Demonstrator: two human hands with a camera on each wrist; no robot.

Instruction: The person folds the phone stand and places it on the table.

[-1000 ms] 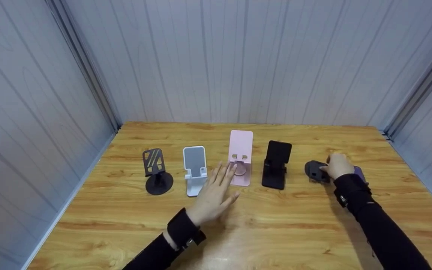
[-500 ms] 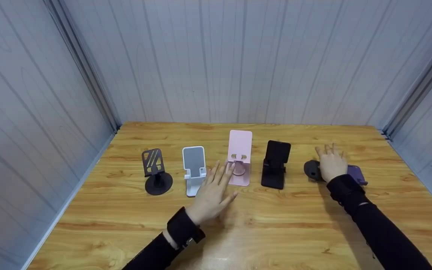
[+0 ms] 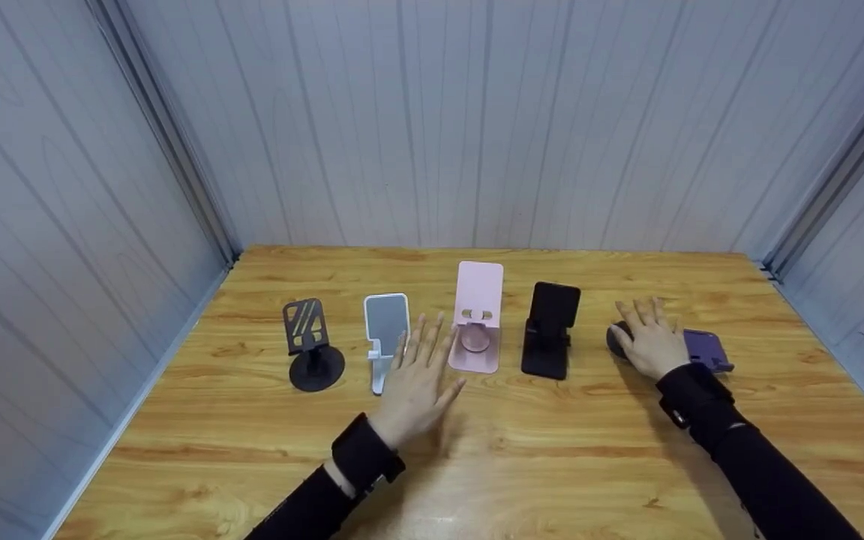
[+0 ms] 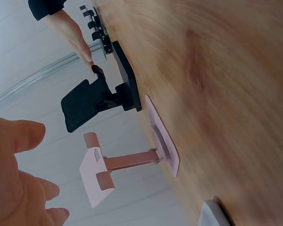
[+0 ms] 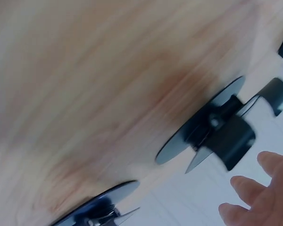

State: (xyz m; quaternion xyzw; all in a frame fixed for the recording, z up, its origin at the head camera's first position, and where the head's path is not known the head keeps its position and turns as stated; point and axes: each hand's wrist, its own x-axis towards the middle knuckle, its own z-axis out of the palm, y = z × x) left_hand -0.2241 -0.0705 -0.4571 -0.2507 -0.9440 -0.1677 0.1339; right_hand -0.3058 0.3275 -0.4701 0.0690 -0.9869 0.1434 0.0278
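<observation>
My right hand [image 3: 655,346] is over a dark grey phone stand [image 3: 616,339] with a round base, its fingers straight and spread. Much of that stand is hidden under the hand in the head view; the right wrist view shows the dark stand [image 5: 212,127] on its disc base, with the fingertips [image 5: 247,188] apart from it. A purple phone stand [image 3: 706,349] lies low just right of the hand. My left hand [image 3: 415,386], fingers spread and holding nothing, overlaps the white phone stand [image 3: 386,319] in the head view. The pink phone stand [image 3: 479,289] stands right beside its fingertips.
A black phone stand [image 3: 550,330] stands between the pink one and my right hand. At the far left is a dark stand [image 3: 312,349] with a slotted plate and round base. The wooden table [image 3: 522,465] meets pale panel walls [image 3: 432,127] at the back and sides.
My right hand has let go of the dark grey stand; its curled fingers have straightened and spread over it. The left hand's fingers have turned slightly leftward, covering more of the white stand.
</observation>
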